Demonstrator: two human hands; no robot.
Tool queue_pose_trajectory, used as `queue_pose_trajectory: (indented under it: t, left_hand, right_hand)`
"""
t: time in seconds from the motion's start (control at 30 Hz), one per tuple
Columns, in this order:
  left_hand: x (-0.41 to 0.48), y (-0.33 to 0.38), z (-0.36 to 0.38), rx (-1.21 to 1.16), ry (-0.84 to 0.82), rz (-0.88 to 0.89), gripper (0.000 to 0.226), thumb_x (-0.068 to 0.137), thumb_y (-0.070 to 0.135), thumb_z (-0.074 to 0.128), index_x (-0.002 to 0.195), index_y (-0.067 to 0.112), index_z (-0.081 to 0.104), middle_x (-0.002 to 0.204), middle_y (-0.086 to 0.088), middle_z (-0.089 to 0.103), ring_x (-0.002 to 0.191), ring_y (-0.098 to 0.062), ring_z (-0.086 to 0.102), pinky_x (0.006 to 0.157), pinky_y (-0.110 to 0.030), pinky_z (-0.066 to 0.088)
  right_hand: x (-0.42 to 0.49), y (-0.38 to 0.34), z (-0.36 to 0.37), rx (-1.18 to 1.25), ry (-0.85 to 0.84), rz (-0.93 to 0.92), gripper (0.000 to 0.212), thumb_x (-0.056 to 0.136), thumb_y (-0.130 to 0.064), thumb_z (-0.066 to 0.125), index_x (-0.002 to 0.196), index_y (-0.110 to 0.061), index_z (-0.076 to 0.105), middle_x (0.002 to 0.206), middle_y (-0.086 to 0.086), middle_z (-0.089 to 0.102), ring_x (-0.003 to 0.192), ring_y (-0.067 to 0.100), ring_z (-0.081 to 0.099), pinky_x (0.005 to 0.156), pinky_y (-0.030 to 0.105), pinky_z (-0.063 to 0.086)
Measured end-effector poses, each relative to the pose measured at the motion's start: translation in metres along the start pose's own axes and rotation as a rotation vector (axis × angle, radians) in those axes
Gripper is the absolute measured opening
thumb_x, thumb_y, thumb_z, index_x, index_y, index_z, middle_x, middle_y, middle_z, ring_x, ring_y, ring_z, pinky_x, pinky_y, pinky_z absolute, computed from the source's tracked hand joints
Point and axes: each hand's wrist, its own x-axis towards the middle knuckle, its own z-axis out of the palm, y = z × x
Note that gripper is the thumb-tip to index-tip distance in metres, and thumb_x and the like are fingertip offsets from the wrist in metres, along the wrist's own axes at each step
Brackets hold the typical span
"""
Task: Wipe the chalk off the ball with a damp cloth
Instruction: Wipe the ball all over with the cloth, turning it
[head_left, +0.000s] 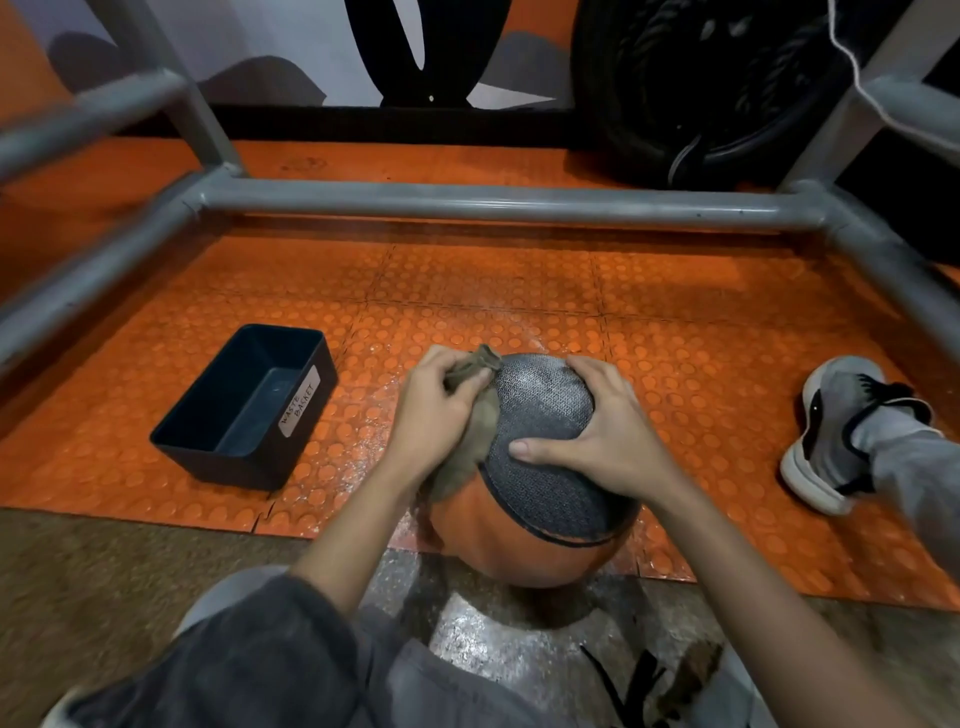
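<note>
An orange and grey ball (540, 499) sits on the floor in front of me, at the near edge of the orange studded mat. White chalk dust shows on the far part of its grey textured panel. My left hand (441, 410) grips a bunched olive-brown cloth (467, 452) and holds it against the ball's left side. On the right side of the ball lies my right hand (597, 431), fingers spread over the grey panel and thumb stretched across it.
A black bin (244, 410) labelled WASTE BASKET stands to the left on the orange mat (519, 291). A grey metal pipe frame (467, 202) surrounds the area. My shoe (831, 426) is at the right. Black tyres (691, 88) stand at the back.
</note>
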Motion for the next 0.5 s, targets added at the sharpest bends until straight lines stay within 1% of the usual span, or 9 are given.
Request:
queue_pose_trajectory:
  t: [0.03,0.1,0.17,0.23,0.3,0.37,0.43,0.47,0.5]
  left_hand:
    - [-0.012,0.002,-0.001,0.003,0.011,0.061,0.004,0.085,0.013,0.065,0.083,0.015,0.065,0.082,0.014,0.052,0.082,-0.007,0.053,0.078,-0.017,0.039]
    - [-0.035,0.006,-0.003,0.023,-0.001,0.160,0.008,0.081,0.019,0.063,0.087,0.015,0.068,0.089,0.017,0.053,0.092,-0.018,0.055,0.084,-0.029,0.041]
    - [-0.049,0.010,-0.003,0.016,-0.020,0.205,0.009,0.081,0.022,0.062,0.089,0.023,0.065,0.092,0.019,0.052,0.094,-0.024,0.054,0.085,-0.034,0.042]
    - [-0.048,0.010,-0.004,0.016,-0.004,0.210,0.011,0.081,0.027,0.062,0.092,0.026,0.063,0.092,0.020,0.052,0.094,-0.024,0.054,0.085,-0.034,0.043]
    - [-0.035,0.004,-0.005,0.014,0.034,0.174,0.011,0.083,0.024,0.063,0.092,0.019,0.066,0.091,0.018,0.052,0.093,-0.023,0.055,0.085,-0.033,0.043]
    - [-0.015,-0.002,-0.006,0.002,0.051,0.101,0.007,0.085,0.014,0.065,0.091,0.011,0.068,0.087,0.014,0.051,0.089,-0.019,0.055,0.085,-0.023,0.042]
    - [0.004,-0.005,-0.007,0.014,0.025,0.034,0.005,0.086,0.007,0.065,0.090,0.009,0.068,0.083,0.011,0.050,0.083,-0.014,0.052,0.076,-0.012,0.037]
    - [0.012,-0.007,-0.006,0.024,0.002,0.003,0.005,0.087,0.007,0.064,0.090,0.008,0.068,0.081,0.009,0.049,0.083,-0.014,0.051,0.073,-0.014,0.036]
    - [0.019,-0.008,-0.005,0.032,-0.027,-0.032,0.006,0.087,0.009,0.064,0.092,0.007,0.069,0.081,0.006,0.050,0.084,-0.016,0.051,0.072,-0.018,0.034]
  right_hand:
    - [0.002,-0.001,-0.001,0.010,0.001,0.006,0.129,0.035,-0.081,0.063,0.144,-0.019,0.034,0.143,-0.006,0.036,0.132,0.012,0.030,0.112,0.040,0.027]
    - [0.005,-0.003,-0.002,0.027,0.007,0.018,0.128,0.035,-0.079,0.060,0.144,-0.018,0.035,0.143,-0.005,0.036,0.133,0.013,0.030,0.113,0.038,0.026]
    - [0.006,-0.005,-0.003,0.019,-0.007,0.022,0.127,0.036,-0.079,0.058,0.145,-0.021,0.033,0.143,-0.004,0.035,0.133,0.014,0.029,0.113,0.039,0.026]
    - [0.004,-0.007,-0.003,-0.026,-0.048,0.012,0.123,0.038,-0.081,0.055,0.146,-0.029,0.030,0.144,-0.007,0.031,0.134,0.014,0.027,0.112,0.042,0.026]
    - [0.001,-0.005,-0.009,-0.103,-0.106,-0.011,0.118,0.037,-0.084,0.053,0.144,-0.040,0.027,0.140,-0.009,0.030,0.132,0.015,0.025,0.109,0.047,0.027]
    - [-0.002,-0.004,-0.019,-0.190,-0.188,-0.016,0.116,0.037,-0.084,0.057,0.142,-0.046,0.025,0.130,-0.010,0.029,0.125,0.014,0.025,0.103,0.045,0.026]
    - [-0.005,-0.002,-0.025,-0.262,-0.216,-0.031,0.119,0.035,-0.085,0.066,0.139,-0.045,0.025,0.119,-0.011,0.026,0.119,0.013,0.024,0.100,0.041,0.021]
    - [-0.007,-0.001,-0.023,-0.285,-0.196,-0.049,0.123,0.031,-0.088,0.067,0.139,-0.043,0.025,0.117,-0.012,0.024,0.119,0.012,0.024,0.103,0.041,0.018]
    - [-0.008,-0.001,-0.019,-0.290,-0.173,-0.068,0.126,0.028,-0.089,0.062,0.139,-0.041,0.024,0.120,-0.012,0.023,0.123,0.012,0.022,0.109,0.042,0.013]
